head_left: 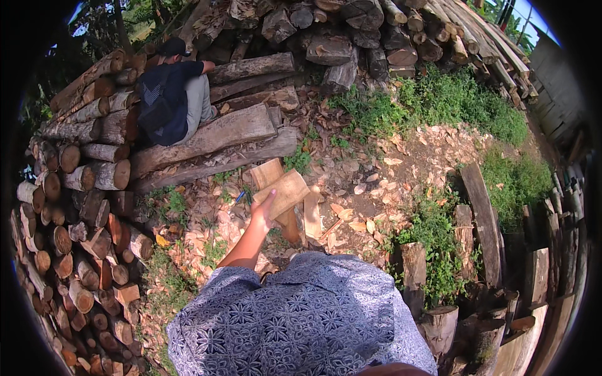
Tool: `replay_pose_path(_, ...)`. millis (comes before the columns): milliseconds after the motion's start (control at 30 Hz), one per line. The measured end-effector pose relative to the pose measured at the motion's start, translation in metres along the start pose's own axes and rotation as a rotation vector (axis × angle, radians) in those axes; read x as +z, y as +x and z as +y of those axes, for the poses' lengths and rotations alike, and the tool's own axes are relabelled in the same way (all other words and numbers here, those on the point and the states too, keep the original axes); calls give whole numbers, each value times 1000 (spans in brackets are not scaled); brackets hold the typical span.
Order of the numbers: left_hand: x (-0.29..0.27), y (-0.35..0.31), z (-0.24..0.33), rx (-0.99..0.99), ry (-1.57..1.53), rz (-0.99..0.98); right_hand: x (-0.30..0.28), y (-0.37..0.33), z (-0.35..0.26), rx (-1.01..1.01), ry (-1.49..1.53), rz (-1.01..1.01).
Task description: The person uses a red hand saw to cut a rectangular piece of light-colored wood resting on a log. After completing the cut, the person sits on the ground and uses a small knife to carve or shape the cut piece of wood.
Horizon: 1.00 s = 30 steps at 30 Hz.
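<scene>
My left hand (263, 212) is closed around the near end of a short, flat piece of sawn wood (285, 193), its thumb lying over the top face. The piece is pale brown and held at a slant in front of me. Just beyond it shows a second pale board (268, 172), partly covered by the held one. A reddish-brown length of wood (289, 227) and a narrow light plank (312, 213) stand out below and to the right of it. A blue pen-like object (240, 197) lies left of the hand. My right hand does not show.
Split logs (94, 175) are stacked at the left, more timber (329, 50) at the back. A person in dark clothes (166, 100) sits on a long log (219, 135). Upright planks (481, 219) and stumps (440, 326) stand right, among weeds. Dry leaves cover the ground.
</scene>
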<state>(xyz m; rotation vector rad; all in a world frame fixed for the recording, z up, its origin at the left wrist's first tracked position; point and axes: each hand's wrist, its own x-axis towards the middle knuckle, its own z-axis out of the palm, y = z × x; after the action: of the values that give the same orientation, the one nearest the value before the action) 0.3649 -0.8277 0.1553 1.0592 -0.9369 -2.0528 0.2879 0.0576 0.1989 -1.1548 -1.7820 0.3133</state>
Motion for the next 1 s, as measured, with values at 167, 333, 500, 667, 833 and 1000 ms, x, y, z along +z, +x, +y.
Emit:
replay_pose_path(167, -105, 55, 18, 75, -71, 91, 27, 6, -76, 106, 214, -31)
replay_pose_path(333, -132, 44, 45, 19, -172, 249, 74, -96, -226, -12, 348, -157)
replay_pose_path(500, -201, 47, -8, 161, -228, 410, 122, -228, -346, -206, 475, -467)
replay_pose_path(667, -235, 2, -35, 250, -204, 617, 206, -348, -395, -86, 601, -872)
replay_pose_path(833, -223, -30, -59, 294, -225, 832, 320, -479, -446, 133, 643, -1491)
replay_pose_path(1000, -234, -132, -92, 609, -293, 1081, 296, -632, -506, -215, 166, -2302)
